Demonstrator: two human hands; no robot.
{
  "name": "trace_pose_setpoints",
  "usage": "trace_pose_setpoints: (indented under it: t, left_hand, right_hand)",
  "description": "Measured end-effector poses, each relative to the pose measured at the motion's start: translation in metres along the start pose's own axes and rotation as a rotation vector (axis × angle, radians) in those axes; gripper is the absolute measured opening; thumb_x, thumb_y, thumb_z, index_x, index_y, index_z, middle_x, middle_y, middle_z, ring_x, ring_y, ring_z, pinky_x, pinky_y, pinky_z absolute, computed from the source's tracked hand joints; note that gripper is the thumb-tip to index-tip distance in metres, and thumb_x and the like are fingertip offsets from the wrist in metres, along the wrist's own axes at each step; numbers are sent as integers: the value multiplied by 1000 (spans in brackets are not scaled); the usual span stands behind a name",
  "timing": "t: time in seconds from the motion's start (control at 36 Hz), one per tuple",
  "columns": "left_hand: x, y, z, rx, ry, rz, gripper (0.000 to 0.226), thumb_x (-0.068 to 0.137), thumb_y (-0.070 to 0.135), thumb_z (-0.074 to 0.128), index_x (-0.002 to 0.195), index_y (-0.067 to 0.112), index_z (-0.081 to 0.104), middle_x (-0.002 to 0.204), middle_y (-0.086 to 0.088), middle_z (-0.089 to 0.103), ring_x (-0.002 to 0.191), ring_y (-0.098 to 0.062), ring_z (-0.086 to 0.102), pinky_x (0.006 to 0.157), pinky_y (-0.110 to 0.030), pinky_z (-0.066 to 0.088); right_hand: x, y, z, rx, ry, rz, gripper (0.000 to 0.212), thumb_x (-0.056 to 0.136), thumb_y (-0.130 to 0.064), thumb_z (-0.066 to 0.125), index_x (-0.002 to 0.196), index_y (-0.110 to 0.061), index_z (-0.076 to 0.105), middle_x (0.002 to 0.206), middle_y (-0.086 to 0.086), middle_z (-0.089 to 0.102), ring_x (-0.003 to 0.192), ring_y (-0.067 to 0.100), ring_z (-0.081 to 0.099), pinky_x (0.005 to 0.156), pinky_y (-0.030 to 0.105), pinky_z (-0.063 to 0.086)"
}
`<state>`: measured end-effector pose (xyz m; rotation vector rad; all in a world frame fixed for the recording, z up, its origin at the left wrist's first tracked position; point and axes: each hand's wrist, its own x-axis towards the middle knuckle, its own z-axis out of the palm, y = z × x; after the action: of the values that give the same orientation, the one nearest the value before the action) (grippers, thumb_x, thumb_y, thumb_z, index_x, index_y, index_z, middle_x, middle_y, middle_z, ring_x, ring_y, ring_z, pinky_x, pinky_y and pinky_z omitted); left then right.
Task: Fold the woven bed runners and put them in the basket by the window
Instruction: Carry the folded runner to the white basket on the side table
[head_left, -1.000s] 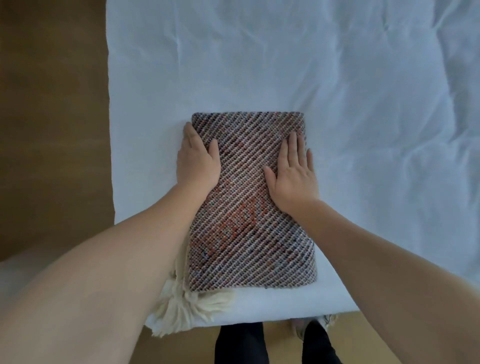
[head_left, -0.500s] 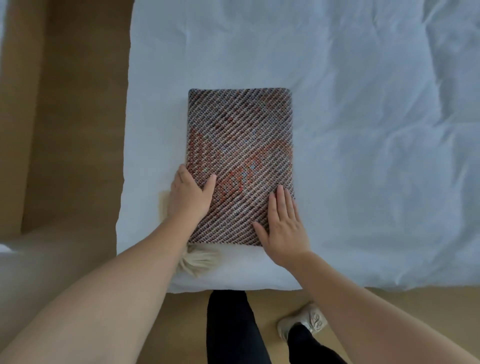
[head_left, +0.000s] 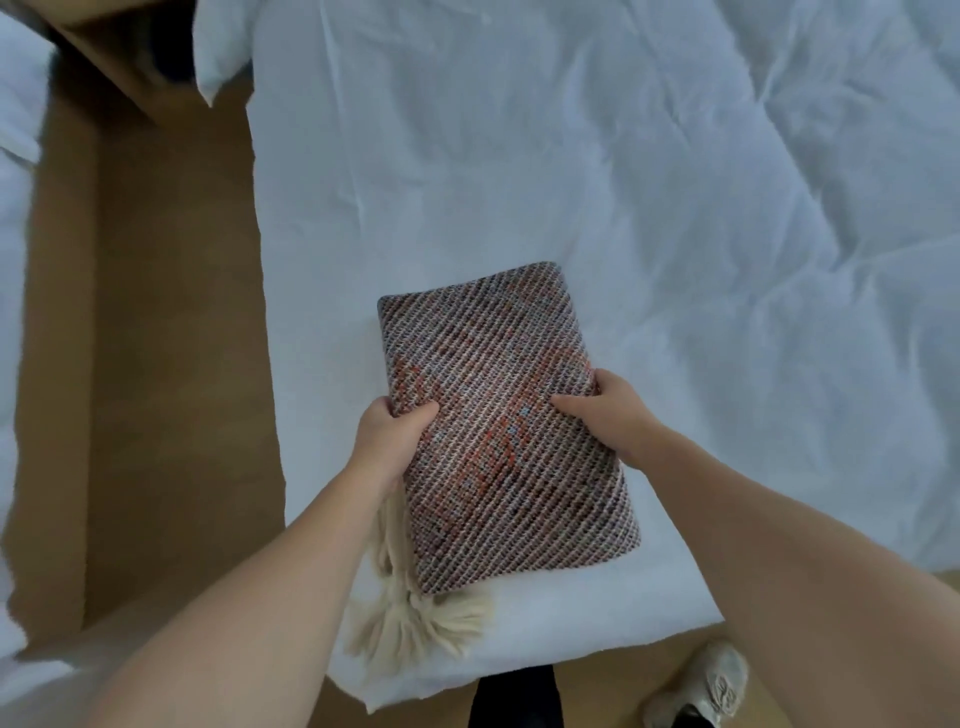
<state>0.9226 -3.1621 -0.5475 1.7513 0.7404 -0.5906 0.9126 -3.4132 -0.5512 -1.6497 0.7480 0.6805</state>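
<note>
The folded woven runner (head_left: 498, 431) sits at the near left part of the bed (head_left: 571, 156); whether it is clear of the sheet cannot be told. The left hand (head_left: 387, 441) grips its left edge and the right hand (head_left: 613, 415) its right edge, thumbs on top, fingers curled round the cloth. It looks thick, soft and floppy, probably light. Holding both long edges should keep the layers together. The cream fringe (head_left: 415, 623) trails loose at the near left corner and may snag. No basket is in view.
</note>
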Motion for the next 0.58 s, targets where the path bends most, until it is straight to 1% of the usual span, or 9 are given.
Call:
trace_pose_setpoints:
  t: [0.06, 0.14, 0.19, 0.25, 0.33, 0.39, 0.47, 0.53, 0.58]
  left_hand:
    - [-11, 17, 0, 154, 10, 119, 51, 73, 40, 73, 115, 13, 59, 107, -2, 68, 94, -20, 66, 89, -43, 53]
    - [-33, 50, 7, 289, 20, 272, 43, 84, 37, 66, 117, 11, 57, 108, -1, 65, 95, -19, 62, 86, -38, 51]
    - [-53, 77, 16, 340, 4, 348, 37, 89, 35, 63, 116, 11, 54, 105, 1, 61, 93, -18, 58, 82, -32, 45]
    - [-78, 105, 29, 361, -34, 421, 32, 91, 34, 60, 114, 15, 50, 103, 3, 57, 93, -17, 55, 81, -29, 41]
    - [-119, 151, 55, 369, -109, 550, 34, 92, 36, 59, 118, 16, 50, 104, 3, 57, 94, -16, 56, 81, -29, 43]
    - [-151, 183, 77, 359, -164, 642, 35, 92, 36, 59, 119, 16, 50, 105, 3, 58, 94, -16, 56, 81, -30, 44]
    - [-206, 226, 114, 345, -251, 785, 26, 92, 33, 59, 113, 21, 50, 101, 7, 58, 92, -14, 57, 80, -28, 43]
    - [-245, 250, 140, 326, -311, 871, 23, 93, 32, 59, 111, 23, 48, 97, 11, 57, 88, -10, 56, 78, -25, 43]
    - [-287, 270, 166, 309, -376, 946, 21, 93, 30, 59, 109, 23, 48, 93, 16, 56, 84, -4, 56, 73, -21, 42]
  right_hand:
    - [-12, -10, -4, -26, 40, -43, 32, 89, -23, 69, 118, -15, 58, 103, 3, 69, 85, 19, 69, 80, 37, 56]
    - [-41, -25, -20, 4, 108, -84, 29, 91, -23, 66, 117, -16, 57, 99, 0, 69, 84, 17, 69, 82, 37, 57]
    - [-65, -35, -39, 28, 164, -117, 28, 91, -25, 65, 117, -16, 58, 98, -1, 68, 85, 18, 68, 85, 40, 56]
    - [-94, -46, -64, 35, 220, -153, 27, 92, -27, 64, 116, -18, 56, 97, -2, 66, 86, 17, 66, 84, 39, 54]
    - [-146, -61, -111, 60, 337, -210, 27, 93, -28, 63, 117, -20, 54, 97, -6, 64, 84, 10, 62, 77, 31, 49]
    - [-182, -69, -145, 89, 428, -248, 31, 92, -29, 63, 120, -20, 55, 102, -5, 65, 86, 10, 62, 80, 31, 49]
    - [-240, -74, -196, 143, 569, -315, 35, 92, -29, 64, 124, -19, 55, 110, -1, 65, 94, 16, 62, 88, 33, 49]
    - [-281, -75, -228, 180, 652, -362, 34, 92, -28, 63, 124, -19, 54, 109, -2, 64, 95, 16, 61, 88, 33, 48]
    - [-322, -70, -259, 212, 743, -414, 32, 92, -26, 63, 123, -19, 55, 108, -3, 65, 97, 16, 62, 89, 34, 49]
